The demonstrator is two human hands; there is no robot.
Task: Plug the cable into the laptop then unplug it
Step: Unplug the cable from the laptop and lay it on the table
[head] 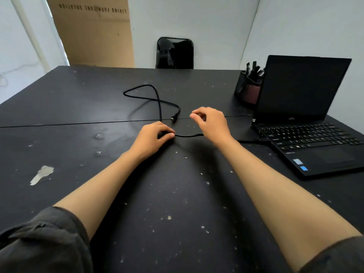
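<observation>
A black cable (pixel 157 99) lies looped on the black table (pixel 78 107), and its free plug (pixel 174 119) rests near the table seam. My left hand (pixel 155 136) is closed on the cable just in front of that plug. From there the cable runs right, passes under my right wrist, and reaches the left side of the open black laptop (pixel 307 133), where its other end (pixel 260 140) sits against the edge. My right hand (pixel 210 123) hovers above the cable with fingers curled and thumb meeting forefinger, nothing visible in the pinch.
A mesh pen holder (pixel 249 87) with markers stands behind the laptop's left side. A black chair back (pixel 175 53) shows past the far table edge. A cardboard box (pixel 94 30) leans on the wall at the back left. Paint chips speckle the table.
</observation>
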